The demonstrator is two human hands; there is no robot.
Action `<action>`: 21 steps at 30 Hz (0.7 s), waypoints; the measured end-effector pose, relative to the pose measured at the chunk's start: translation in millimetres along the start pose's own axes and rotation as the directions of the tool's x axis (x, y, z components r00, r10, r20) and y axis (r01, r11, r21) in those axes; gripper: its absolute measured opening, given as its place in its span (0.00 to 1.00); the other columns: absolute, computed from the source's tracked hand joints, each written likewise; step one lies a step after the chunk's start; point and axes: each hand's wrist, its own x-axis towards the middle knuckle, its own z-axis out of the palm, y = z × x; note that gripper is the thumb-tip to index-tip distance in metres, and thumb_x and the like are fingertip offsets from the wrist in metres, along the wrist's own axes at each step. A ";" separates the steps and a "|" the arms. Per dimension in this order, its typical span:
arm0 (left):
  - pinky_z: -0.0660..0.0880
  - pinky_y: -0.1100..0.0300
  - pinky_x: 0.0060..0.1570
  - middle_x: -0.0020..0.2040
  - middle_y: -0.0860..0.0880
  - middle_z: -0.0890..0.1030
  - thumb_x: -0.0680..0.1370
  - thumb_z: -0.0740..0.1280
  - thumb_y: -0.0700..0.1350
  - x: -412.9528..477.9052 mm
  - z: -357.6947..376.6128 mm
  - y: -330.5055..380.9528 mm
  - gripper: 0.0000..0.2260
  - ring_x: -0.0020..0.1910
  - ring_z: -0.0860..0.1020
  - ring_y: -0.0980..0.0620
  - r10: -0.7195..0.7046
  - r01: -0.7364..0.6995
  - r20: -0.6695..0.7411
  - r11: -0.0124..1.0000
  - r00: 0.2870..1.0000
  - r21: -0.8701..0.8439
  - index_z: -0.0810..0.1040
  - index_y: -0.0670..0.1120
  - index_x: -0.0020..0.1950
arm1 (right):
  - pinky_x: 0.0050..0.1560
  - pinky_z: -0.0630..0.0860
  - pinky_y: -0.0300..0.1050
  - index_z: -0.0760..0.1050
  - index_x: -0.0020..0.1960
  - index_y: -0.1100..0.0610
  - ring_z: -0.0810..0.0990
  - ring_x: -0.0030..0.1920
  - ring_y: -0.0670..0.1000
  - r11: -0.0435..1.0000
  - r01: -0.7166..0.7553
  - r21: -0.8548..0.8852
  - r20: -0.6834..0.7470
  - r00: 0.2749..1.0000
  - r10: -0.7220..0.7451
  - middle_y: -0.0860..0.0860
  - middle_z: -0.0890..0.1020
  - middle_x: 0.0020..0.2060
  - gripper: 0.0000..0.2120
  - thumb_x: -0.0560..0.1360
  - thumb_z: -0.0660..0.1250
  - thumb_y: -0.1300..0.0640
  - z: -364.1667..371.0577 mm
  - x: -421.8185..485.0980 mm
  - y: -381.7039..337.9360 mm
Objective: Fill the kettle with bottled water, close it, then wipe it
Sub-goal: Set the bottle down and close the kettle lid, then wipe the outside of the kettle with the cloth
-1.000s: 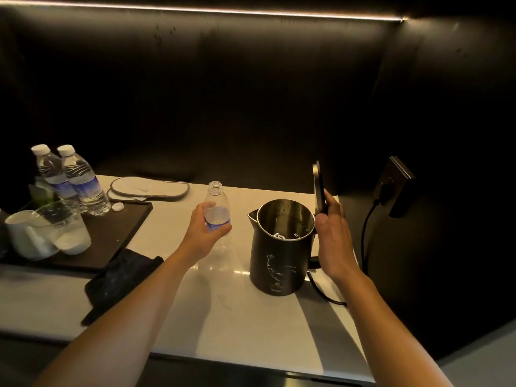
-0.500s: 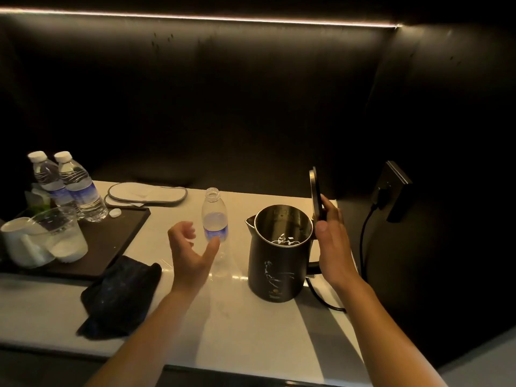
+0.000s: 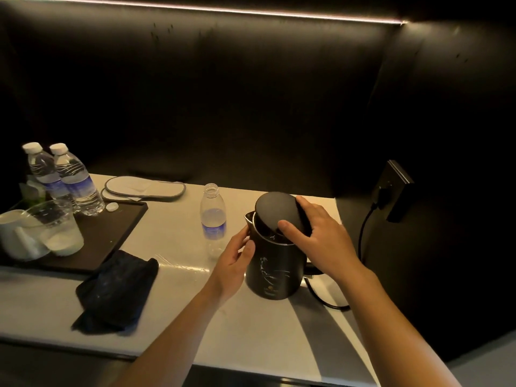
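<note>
A black kettle [image 3: 275, 275] stands on the pale counter [image 3: 178, 297], right of centre. Its round black lid [image 3: 276, 212] is tilted halfway down over the mouth, with a gap still showing at the front. My right hand [image 3: 324, 238] lies on the lid, thumb on its front edge and fingers behind. My left hand [image 3: 237, 261] grips the kettle's left side below the spout. An uncapped, almost empty plastic bottle [image 3: 212, 219] stands upright just left of the kettle, apart from both hands. A dark cloth [image 3: 117, 291] lies crumpled near the counter's front left.
A dark tray [image 3: 111, 233] at the left carries two capped water bottles [image 3: 65, 180], a loose white cap [image 3: 111, 207], a glass [image 3: 58, 227] and a white cup [image 3: 16, 233]. Flat slippers [image 3: 145, 188] lie behind it. The kettle's cord [image 3: 363, 233] runs to a wall socket [image 3: 395, 188] at the right.
My left hand let go of the open bottle and moved right onto the kettle's side. My right hand swung the lid from upright down over the mouth.
</note>
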 end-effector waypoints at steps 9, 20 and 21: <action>0.71 0.61 0.62 0.67 0.57 0.75 0.82 0.61 0.53 -21.1 -30.6 -8.0 0.18 0.65 0.74 0.58 0.064 0.002 -0.233 0.963 0.970 0.270 0.71 0.55 0.72 | 0.52 0.74 0.49 0.57 0.77 0.43 0.75 0.63 0.54 0.987 -0.030 -0.158 0.053 0.998 0.039 0.47 0.70 0.72 0.43 0.68 0.55 0.22 -1.4 0.5 -2.2; 0.52 0.36 0.75 0.82 0.51 0.56 0.78 0.50 0.67 -65.3 -201.1 -62.1 0.29 0.81 0.51 0.42 -0.162 0.397 -0.371 0.187 0.915 0.899 0.58 0.62 0.79 | 0.45 0.83 0.58 0.47 0.78 0.41 0.81 0.51 0.58 0.984 -0.110 -0.142 0.171 0.976 0.134 0.54 0.73 0.69 0.54 0.59 0.51 0.16 9.4 12.3 -9.7; 0.48 0.35 0.75 0.83 0.53 0.51 0.78 0.46 0.68 -67.5 -201.6 -67.0 0.30 0.82 0.47 0.43 -0.209 0.406 -0.367 0.193 0.907 0.893 0.51 0.64 0.79 | 0.45 0.83 0.58 0.47 0.78 0.42 0.81 0.50 0.59 0.983 -0.114 -0.145 0.158 0.978 0.137 0.54 0.73 0.69 0.53 0.60 0.51 0.16 9.7 11.3 -9.4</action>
